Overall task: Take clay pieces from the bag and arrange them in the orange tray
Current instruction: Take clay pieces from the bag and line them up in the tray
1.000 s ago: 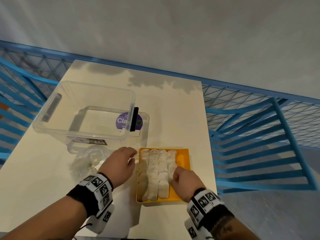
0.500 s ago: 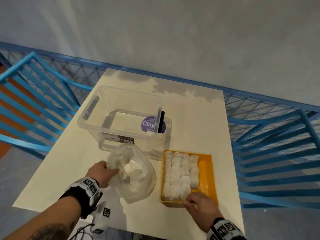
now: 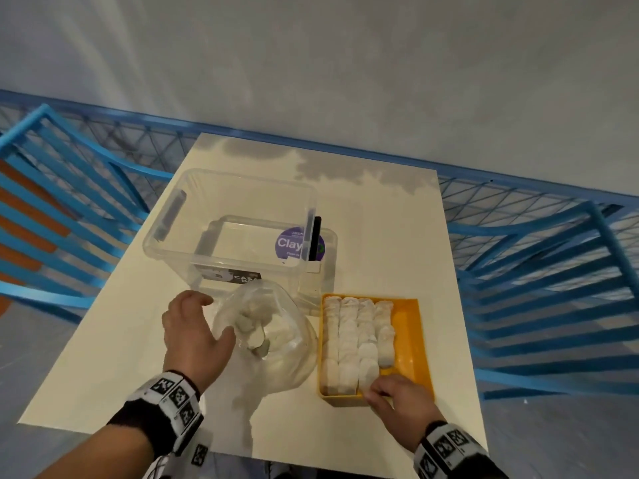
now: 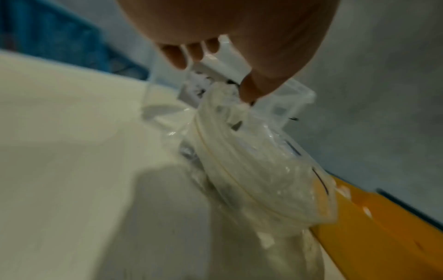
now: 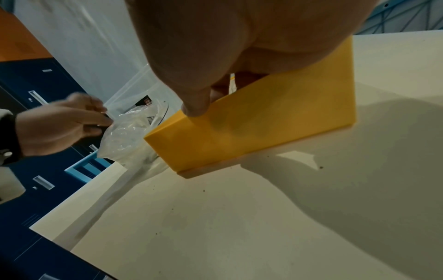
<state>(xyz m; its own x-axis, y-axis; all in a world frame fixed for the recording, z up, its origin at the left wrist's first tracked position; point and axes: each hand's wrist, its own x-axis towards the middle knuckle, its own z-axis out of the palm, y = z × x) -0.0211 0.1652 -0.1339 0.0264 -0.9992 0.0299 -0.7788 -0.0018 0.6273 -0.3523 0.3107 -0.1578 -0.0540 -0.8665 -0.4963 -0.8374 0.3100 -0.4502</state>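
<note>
The orange tray (image 3: 413,340) lies at the table's right front, with several pale clay pieces (image 3: 356,340) packed in rows along its left side. My right hand (image 3: 377,392) grips the tray's near wall (image 5: 251,128): the thumb (image 5: 194,106) presses on the outside and the fingers curl over the rim. The clear plastic bag (image 3: 273,344) stands left of the tray with its mouth open and clay lumps inside. My left hand (image 3: 214,319) pinches the left rim of the bag (image 4: 251,161), with the thumb (image 4: 249,91) at its top edge.
A clear plastic bin (image 3: 235,229) with a purple "Clay" label stands just behind the bag and the tray. The cream table (image 3: 380,216) ends close to my right wrist. Blue metal railings (image 3: 539,257) flank it on both sides.
My left hand has left the tray's side, taken the bag's rim and pulled its mouth open and upright. My right hand has drawn back from the clay rows to the tray's near wall.
</note>
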